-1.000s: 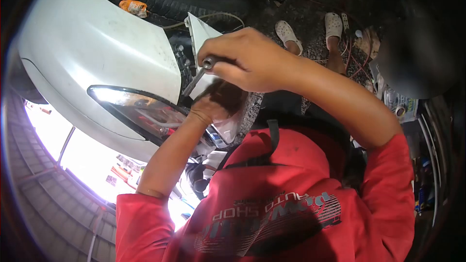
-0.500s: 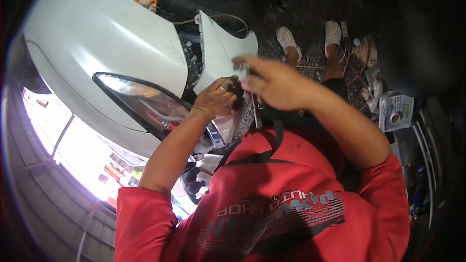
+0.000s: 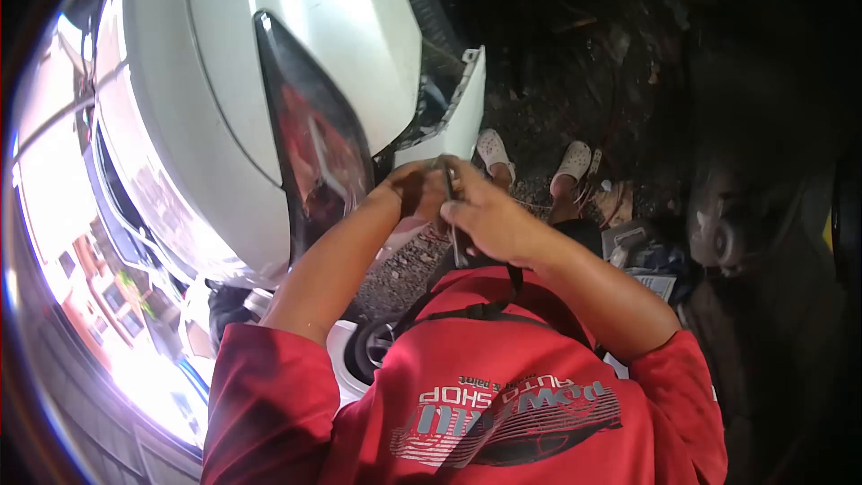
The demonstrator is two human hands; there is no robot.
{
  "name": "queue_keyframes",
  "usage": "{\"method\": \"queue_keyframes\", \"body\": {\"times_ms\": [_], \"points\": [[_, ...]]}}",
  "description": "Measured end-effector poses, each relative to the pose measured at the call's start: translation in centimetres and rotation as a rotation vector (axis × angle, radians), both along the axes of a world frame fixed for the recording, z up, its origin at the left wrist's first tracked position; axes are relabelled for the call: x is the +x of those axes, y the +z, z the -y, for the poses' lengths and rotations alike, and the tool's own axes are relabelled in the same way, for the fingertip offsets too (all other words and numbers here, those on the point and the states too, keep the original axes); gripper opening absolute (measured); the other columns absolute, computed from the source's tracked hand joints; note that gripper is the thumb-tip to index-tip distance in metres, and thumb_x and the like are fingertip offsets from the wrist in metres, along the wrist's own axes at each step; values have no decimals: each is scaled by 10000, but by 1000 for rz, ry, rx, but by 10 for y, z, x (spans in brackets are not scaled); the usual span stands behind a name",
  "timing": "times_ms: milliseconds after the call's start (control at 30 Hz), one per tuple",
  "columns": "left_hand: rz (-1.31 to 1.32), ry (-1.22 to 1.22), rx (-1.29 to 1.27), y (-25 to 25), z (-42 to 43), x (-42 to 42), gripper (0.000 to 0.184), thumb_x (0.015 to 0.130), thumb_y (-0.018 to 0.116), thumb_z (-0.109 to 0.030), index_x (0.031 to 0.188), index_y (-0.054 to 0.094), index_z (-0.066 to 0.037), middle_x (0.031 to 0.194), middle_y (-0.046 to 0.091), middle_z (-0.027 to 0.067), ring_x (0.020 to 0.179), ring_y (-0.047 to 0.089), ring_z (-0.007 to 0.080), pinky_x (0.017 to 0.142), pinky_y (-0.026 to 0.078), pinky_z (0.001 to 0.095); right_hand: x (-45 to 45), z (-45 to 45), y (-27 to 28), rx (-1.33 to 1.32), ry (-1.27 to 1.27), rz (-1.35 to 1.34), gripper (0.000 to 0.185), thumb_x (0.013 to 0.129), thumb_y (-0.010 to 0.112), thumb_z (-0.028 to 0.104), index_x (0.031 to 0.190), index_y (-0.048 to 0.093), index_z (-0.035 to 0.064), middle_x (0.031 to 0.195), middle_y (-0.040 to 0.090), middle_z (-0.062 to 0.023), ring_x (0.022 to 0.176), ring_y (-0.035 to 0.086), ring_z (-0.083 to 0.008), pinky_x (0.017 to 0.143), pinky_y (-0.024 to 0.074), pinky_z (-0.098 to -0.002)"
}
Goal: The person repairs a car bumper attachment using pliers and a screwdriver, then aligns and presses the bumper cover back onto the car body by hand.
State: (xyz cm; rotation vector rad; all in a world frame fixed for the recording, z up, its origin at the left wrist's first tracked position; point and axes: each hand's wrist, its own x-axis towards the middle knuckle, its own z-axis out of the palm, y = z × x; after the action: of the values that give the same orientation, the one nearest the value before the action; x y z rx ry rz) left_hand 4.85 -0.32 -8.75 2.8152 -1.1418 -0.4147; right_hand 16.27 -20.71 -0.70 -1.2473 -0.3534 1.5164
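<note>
A loose white bumper panel (image 3: 462, 117) with a notched edge stands off the white car body. My left hand (image 3: 417, 190) is at its near end, fingers curled; what they grip is hidden. My right hand (image 3: 492, 220), right beside it, is closed around a long slim metal hand tool (image 3: 454, 238). The tool points down toward my body and its upper end lies close to my left fingers. Its exact kind is unclear. The red and dark car lamp (image 3: 316, 148) is just left of my left hand.
The white car body (image 3: 350, 27) fills the upper left, with a tyre (image 3: 422, 0) behind. White clogs (image 3: 571, 166) stand on dark gravel (image 3: 404, 274) beyond my hands. A grey case (image 3: 624, 238) and printed paper (image 3: 654, 285) lie right. A bright opening shows at left.
My view has turned, so the car and lamp appear more upright. Both hands stay together at the panel, and the right one still holds the tool, now angled slightly differently.
</note>
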Motion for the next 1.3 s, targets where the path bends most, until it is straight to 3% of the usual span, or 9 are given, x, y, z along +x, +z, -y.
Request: {"method": "queue_keyframes", "body": {"times_ms": [33, 100, 300, 467, 800, 967, 1033, 1133, 1300], "points": [[-12, 20, 2, -1, 0, -2, 358, 868, 612, -299, 1169, 705, -130, 1189, 706, 35, 1252, 638, 202, 1118, 495, 346, 11, -7, 7, -107, 1, -199, 753, 1013, 607, 68, 1664, 229, 52, 1038, 707, -173, 685, 656, -164, 591, 533, -321], [-32, 52, 24, -1, 0, -4, 358, 867, 614, -299, 1168, 706, -130, 1190, 707, 34, 1252, 638, 202, 1118, 494, 345, 1, -20, 7, -166, 59, -155, 718, 1024, 602, 81, 1658, 270, 12, 1089, 717, -146, 647, 607, -122, 557, 502, -279], [-99, 154, 71, 0, 1, -8, 356, 865, 620, -301, 1164, 709, -129, 1191, 710, 32, 1253, 637, 201, 1120, 489, 344, -6, -60, 9, -204, -130, 382, 663, 1006, 630, 125, 1602, 400, -53, 1053, 761, -213, 662, 687, -197, 592, 550, -355], [-140, 224, 87, -3, 2, -6, 354, 863, 625, -302, 1160, 712, -129, 1192, 711, 31, 1254, 637, 200, 1121, 486, 343, 1, -83, 22, -370, 65, 563, 553, 977, 650, 181, 1450, 553, -87, 1052, 743, -338, 853, 782, -403, 782, 613, -472], [-194, 241, 49, -6, -7, -17, 351, 860, 635, -304, 1153, 718, -129, 1194, 715, 28, 1257, 636, 199, 1124, 479, 341, -48, -118, 15, -603, 108, 787, 592, 952, 694, 165, 1457, 511, -84, 1145, 716, -353, 1003, 765, -432, 861, 620, -471], [-208, 223, 16, -12, -2, -11, 349, 859, 640, -305, 1149, 721, -128, 1194, 717, 26, 1258, 635, 198, 1126, 475, 340, -17, -110, 30, -477, 4, 335, 665, 954, 685, 126, 1538, 450, -88, 1176, 725, -302, 947, 777, -350, 756, 632, -431], [-219, 218, 7, -12, 1, -11, 349, 858, 642, -305, 1148, 722, -128, 1195, 718, 25, 1258, 635, 198, 1126, 474, 340, -12, -113, 22, -469, -91, 299, 471, 960, 665, 96, 1389, 584, -80, 1087, 740, -243, 831, 760, -283, 648, 607, -384], [-229, 205, -7, -12, 5, -9, 348, 857, 645, -306, 1146, 724, -128, 1195, 719, 24, 1259, 635, 198, 1127, 472, 339, 9, -119, 5, -447, -183, -284, 57, 981, 617, 42, 1011, 653, 10, 894, 700, -119, 645, 643, -159, 547, 516, -304], [-264, 183, -14, -9, 1, -14, 346, 856, 650, -307, 1142, 727, -128, 1196, 721, 23, 1260, 634, 197, 1128, 468, 339, -6, -111, 8, -461, -376, -420, 285, 991, 594, 42, 1268, 581, -22, 941, 710, -138, 675, 674, -210, 545, 543, -344]]}}
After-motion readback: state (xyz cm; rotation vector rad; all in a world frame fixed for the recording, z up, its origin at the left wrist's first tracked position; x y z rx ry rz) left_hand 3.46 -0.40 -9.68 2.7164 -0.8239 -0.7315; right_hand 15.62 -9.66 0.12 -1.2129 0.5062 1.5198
